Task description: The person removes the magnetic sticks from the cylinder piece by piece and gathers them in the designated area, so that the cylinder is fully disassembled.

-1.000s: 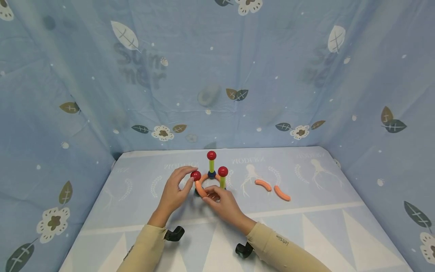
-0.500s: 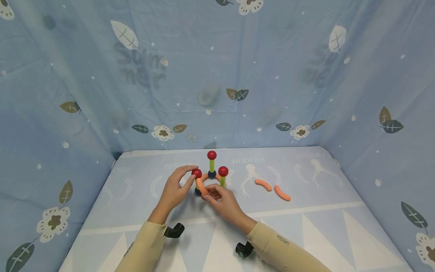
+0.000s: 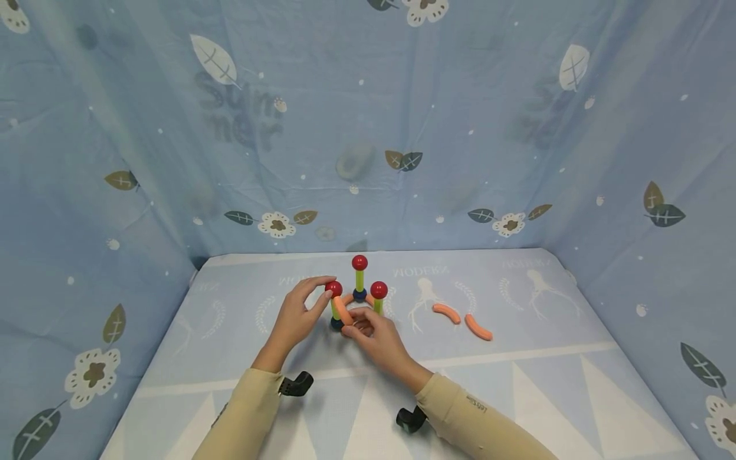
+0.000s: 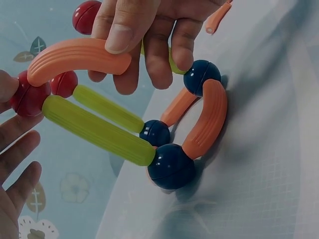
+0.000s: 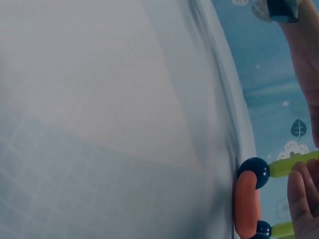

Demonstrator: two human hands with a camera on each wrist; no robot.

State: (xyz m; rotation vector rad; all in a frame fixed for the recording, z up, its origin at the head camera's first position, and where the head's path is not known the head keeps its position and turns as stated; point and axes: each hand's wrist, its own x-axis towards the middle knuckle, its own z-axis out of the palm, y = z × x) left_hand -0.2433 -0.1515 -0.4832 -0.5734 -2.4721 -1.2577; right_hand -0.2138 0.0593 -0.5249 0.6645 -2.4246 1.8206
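Observation:
My left hand [image 3: 294, 319] pinches the red ball [image 4: 30, 94] that tops the front-left green rod [image 4: 99, 130]. A curved orange stick [image 4: 75, 57] is pinched between the thumb and fingers of my right hand [image 3: 381, 340]; its far end touches that red ball. The rod stands on a navy ball [image 4: 172, 167], one corner of a low ring made of navy balls and curved orange sticks [image 4: 208, 119]. Two more green rods carry red balls, one at the back [image 3: 359, 262] and one at the right [image 3: 379, 290]. My right fingers partly hide the ring's front.
Two loose curved orange sticks [image 3: 446, 313] [image 3: 478, 327] lie on the patterned table [image 3: 517, 377] to the right of the frame. A blue printed curtain [image 3: 356, 128] encloses the table at the back and sides. Black wrist mounts [image 3: 296, 384] hang below both sleeves.
The red ball in my left hand has risen slightly, and more of its green rod shows. The orange stick in my right hand has swung slightly right. The loose sticks lie unmoved.

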